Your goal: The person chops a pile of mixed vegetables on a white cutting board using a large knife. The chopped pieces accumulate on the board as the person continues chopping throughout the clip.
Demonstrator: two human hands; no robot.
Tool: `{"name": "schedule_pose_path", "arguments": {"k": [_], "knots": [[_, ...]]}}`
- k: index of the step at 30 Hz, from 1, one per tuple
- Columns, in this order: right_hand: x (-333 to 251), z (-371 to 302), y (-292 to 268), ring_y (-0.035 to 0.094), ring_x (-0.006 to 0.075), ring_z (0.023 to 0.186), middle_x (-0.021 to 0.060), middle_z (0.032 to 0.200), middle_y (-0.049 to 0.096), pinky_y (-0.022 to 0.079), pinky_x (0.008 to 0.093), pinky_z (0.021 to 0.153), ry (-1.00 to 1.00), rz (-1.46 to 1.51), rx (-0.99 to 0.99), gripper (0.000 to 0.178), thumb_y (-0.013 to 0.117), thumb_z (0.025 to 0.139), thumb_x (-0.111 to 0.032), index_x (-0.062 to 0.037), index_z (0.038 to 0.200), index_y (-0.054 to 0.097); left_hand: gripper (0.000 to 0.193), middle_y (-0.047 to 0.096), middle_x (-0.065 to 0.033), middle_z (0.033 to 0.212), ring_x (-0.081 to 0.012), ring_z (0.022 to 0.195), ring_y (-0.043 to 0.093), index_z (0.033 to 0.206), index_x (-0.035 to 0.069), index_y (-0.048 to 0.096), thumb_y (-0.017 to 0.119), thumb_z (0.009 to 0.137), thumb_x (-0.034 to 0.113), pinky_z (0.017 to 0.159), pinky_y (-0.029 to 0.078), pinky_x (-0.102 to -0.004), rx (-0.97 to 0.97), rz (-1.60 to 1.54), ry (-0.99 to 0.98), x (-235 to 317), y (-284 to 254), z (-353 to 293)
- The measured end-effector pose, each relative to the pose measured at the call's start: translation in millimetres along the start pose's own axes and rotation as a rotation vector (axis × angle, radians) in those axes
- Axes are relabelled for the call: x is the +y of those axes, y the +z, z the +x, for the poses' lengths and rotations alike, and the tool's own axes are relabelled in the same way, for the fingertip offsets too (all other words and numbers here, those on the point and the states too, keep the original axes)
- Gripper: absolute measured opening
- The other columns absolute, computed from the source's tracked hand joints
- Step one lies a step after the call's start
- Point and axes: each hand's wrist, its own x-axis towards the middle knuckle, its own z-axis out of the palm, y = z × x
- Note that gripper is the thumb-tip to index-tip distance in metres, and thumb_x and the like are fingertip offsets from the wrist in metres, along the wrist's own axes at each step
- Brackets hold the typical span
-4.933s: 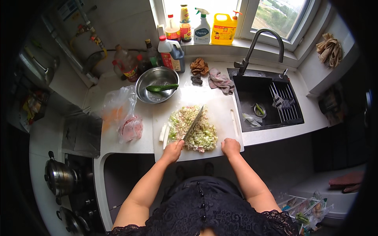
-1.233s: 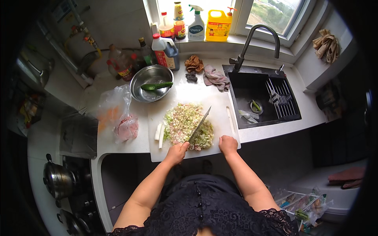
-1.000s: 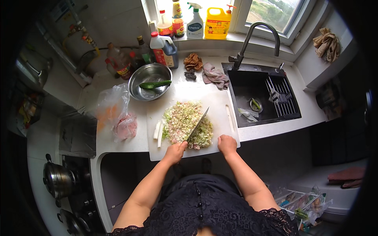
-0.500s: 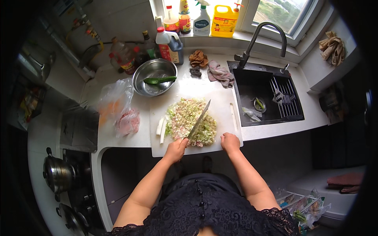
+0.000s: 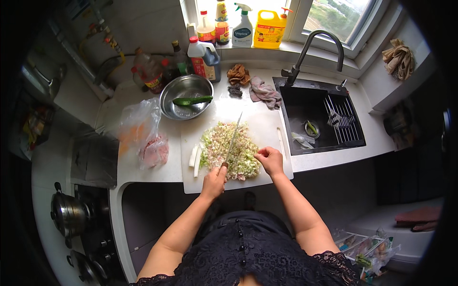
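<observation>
My left hand (image 5: 214,182) is closed round the brown handle of a kitchen knife (image 5: 234,136), whose blade points away over a heap of finely chopped pale green and pinkish cabbage (image 5: 222,148). The heap lies on a white cutting board (image 5: 191,182) at the counter's front edge. At the heap's right side is my right hand (image 5: 271,161), fingers drawn together at the chopped bits; whatever they pinch is too small to make out. White stalk pieces (image 5: 196,162) rest left of the heap.
Behind the board stands a steel bowl (image 5: 167,102) with a cucumber (image 5: 192,100). Plastic bags (image 5: 140,119) and minced meat (image 5: 155,151) lie to the left. Cloths (image 5: 265,92) sit beside the black sink (image 5: 298,119). Bottles (image 5: 202,59) line the back; pots (image 5: 67,209) stand lower left.
My right hand has moved from the board's right front edge up and left to the heap. The knife has turned more upright, its tip shifting left.
</observation>
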Motion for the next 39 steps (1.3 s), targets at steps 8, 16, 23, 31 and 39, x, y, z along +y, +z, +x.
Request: {"name": "schedule_pose_path", "arguments": {"k": [8,16,23,31,39], "knots": [[-67.3,-43.9,18.0,0.046,0.0039,0.06,-0.0015,0.071,0.058,0.036,0.0228,0.049,0.165,0.475,-0.417,0.028,0.059,0.091,-0.03,-0.0037,0.081,0.063,0.027,0.06,-0.0183,0.095,-0.0391,0.085,0.058,0.104,0.002,0.053,0.062,0.081,0.014,0.072,0.047,-0.0453,0.105,0.482,0.411,37.1,39.6,-12.1],[-31.2,-54.9,17.7,0.057,0.0109,0.06,0.0042,0.072,0.059,0.045,0.0266,0.052,0.336,0.836,-0.047,0.02,0.057,0.091,-0.021,-0.0018,0.086,0.053,0.06,0.059,-0.0202,0.1,-0.0349,0.092,0.059,0.123,0.0,0.05,0.073,0.074,0.028,0.079,0.048,-0.0408,-0.115,0.445,0.742,43.0,28.7,-23.5],[8.8,-103.5,11.3,0.047,0.0109,0.041,0.003,0.062,0.047,0.042,0.0275,0.035,0.486,0.778,0.291,0.025,0.049,0.095,-0.025,-0.0053,0.081,0.041,0.032,0.064,-0.0126,0.086,-0.0232,0.073,0.064,0.1,0.002,0.062,0.071,0.078,0.022,0.068,0.052,-0.0328,-0.16,0.456,0.387,-20.2,7.7,-16.3],[30.2,-143.8,41.1,0.047,0.0103,0.04,0.0028,0.06,0.047,0.042,0.0271,0.035,0.562,0.795,0.339,0.022,0.049,0.094,-0.022,-0.0053,0.082,0.042,0.025,0.067,-0.014,0.081,-0.0218,0.071,0.066,0.092,-0.001,0.064,0.069,0.079,0.02,0.066,0.052,-0.0322,-0.266,0.419,0.267,-46.1,7.6,-1.7],[24.5,-146.3,71.8,0.048,0.0115,0.039,0.004,0.059,0.047,0.042,0.0275,0.034,0.565,0.822,0.357,0.022,0.05,0.093,-0.021,-0.0044,0.081,0.041,0.024,0.068,-0.0153,0.088,-0.0265,0.077,0.067,0.093,0.002,0.065,0.067,0.08,0.021,0.07,0.052,-0.0359,-0.32,0.414,0.201,-52.9,9.2,7.9]]}}
